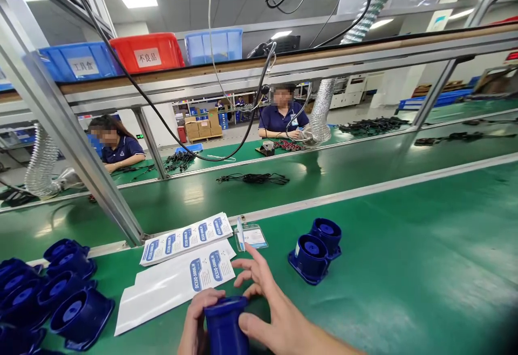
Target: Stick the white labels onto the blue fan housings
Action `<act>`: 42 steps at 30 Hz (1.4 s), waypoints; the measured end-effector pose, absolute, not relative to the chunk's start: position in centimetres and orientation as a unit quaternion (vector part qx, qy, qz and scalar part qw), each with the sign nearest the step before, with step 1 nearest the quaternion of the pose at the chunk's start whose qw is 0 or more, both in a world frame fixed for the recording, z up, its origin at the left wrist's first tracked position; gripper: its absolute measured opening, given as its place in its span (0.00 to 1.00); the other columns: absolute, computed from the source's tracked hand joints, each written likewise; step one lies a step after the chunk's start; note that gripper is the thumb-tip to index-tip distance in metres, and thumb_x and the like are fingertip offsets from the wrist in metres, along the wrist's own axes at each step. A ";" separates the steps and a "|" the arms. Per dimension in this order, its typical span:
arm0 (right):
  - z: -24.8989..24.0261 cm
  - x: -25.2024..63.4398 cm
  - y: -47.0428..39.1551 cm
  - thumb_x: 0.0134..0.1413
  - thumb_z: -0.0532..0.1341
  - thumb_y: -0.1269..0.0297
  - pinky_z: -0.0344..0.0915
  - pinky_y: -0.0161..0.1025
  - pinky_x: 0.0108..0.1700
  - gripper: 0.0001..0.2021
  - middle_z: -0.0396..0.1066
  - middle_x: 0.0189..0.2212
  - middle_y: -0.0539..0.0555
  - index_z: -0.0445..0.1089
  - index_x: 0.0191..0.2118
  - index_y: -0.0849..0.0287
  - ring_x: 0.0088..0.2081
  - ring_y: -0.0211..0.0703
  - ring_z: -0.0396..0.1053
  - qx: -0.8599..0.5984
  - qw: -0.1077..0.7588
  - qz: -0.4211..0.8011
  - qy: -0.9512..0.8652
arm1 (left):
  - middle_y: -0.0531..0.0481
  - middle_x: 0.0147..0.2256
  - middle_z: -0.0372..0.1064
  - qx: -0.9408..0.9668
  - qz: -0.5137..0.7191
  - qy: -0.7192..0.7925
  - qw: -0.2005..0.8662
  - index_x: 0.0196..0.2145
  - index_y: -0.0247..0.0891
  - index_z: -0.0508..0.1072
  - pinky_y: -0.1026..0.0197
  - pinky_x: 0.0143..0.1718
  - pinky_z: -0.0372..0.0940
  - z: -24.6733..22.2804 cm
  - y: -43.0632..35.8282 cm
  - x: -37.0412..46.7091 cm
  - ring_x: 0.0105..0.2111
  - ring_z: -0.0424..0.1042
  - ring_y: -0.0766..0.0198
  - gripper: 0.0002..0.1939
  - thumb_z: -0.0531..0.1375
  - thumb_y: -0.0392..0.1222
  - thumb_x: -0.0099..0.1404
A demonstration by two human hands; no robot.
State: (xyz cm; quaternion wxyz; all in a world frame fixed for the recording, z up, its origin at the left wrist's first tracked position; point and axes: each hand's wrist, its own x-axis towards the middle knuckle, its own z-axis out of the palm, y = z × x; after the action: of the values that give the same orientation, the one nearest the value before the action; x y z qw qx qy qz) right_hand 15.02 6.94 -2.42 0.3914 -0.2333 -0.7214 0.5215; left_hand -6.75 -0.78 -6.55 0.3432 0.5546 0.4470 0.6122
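While my left hand curls closed around a glossy dark-blue plastic housing with a rounded body and a flared rim, my right hand is spread wide, its thumb against the housing's side and its index finger reaching up to a thin white-and-blue strip. The housing is low in front of me, just before the smooth white label sheets, which overlap on the matte green table and carry rounded blue printed panels. A clear plastic badge holder with a printed card in it lies beside them, partly behind the strip. Two round-mouthed blue housings stand touching to the right, flat flanges down, and a cluster of similar blue housings crowds the left, cut off by the edge.

On the shelf above sit a blue plastic bin, a red plastic bin and a translucent blue bin; I see something yellowish through the last one's wall but can't tell what. My left thumb is hidden, the bottom of the held housing is out of view, and I can't make out whether the strip is stuck to my fingertip
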 end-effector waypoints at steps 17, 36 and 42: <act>-2.0 15.5 6.3 0.44 0.79 0.51 0.61 0.66 0.68 0.63 0.42 0.74 0.72 0.39 0.77 0.55 0.74 0.74 0.46 -0.175 0.369 0.212 -0.888 | 0.38 0.60 0.63 0.512 0.563 0.543 0.355 0.60 0.45 0.60 0.55 0.43 0.75 -4.8 -1.2 -4.8 0.56 0.72 0.43 0.43 0.74 0.55 0.52; -0.5 16.5 6.3 0.49 0.78 0.49 0.67 0.34 0.21 0.18 0.74 0.21 0.52 0.81 0.27 0.59 0.18 0.37 0.66 -0.395 0.409 0.607 -0.555 | 0.41 0.62 0.56 0.473 0.584 0.530 0.393 0.62 0.48 0.57 0.58 0.48 0.71 -5.1 -0.7 -5.3 0.50 0.74 0.52 0.44 0.72 0.41 0.51; -0.7 16.1 6.0 0.45 0.79 0.45 0.66 0.33 0.22 0.21 0.71 0.21 0.51 0.79 0.26 0.60 0.18 0.35 0.63 -0.409 0.363 0.655 -0.522 | 0.42 0.59 0.61 0.481 0.563 0.508 0.440 0.62 0.48 0.55 0.56 0.48 0.71 -5.5 -0.8 -6.0 0.51 0.74 0.49 0.45 0.71 0.36 0.50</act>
State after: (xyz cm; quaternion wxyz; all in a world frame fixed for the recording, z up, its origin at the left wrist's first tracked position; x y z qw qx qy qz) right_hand 16.08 6.00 -0.70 0.3629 -0.4088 -0.5216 0.6551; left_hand -6.04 -0.81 -5.46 0.4404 0.4809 0.5081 0.5627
